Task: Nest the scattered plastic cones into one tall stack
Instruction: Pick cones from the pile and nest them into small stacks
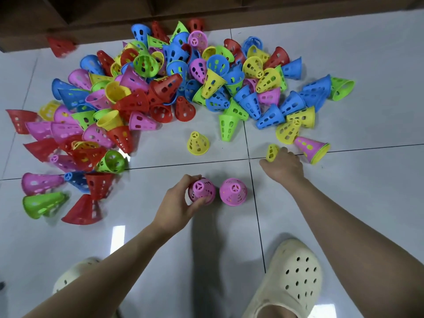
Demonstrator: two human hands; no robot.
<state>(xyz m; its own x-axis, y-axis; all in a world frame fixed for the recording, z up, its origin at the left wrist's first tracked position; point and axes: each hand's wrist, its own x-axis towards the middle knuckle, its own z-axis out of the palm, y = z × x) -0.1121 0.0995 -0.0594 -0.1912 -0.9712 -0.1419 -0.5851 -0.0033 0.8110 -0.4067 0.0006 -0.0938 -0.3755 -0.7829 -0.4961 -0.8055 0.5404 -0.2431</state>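
A big heap of perforated plastic cones (160, 88) in red, blue, pink, yellow and green lies spread over the white tiled floor. My left hand (181, 203) grips a pink cone (203, 191) standing upright near the middle. Just to its right stands a second pink cone (232, 192), untouched. My right hand (283, 165) reaches forward and holds a small yellow cone (272, 152) at its fingertips. A lone yellow cone (197, 143) stands upright beyond the pink ones. A pink cone nested over a yellow-green one (313, 149) lies on its side right of my right hand.
My two feet in cream clogs (291, 278) stand at the bottom edge. Dark wooden furniture (91, 17) runs along the far side of the floor, with a red cone (60, 45) against it. Loose cones lie at the far left.
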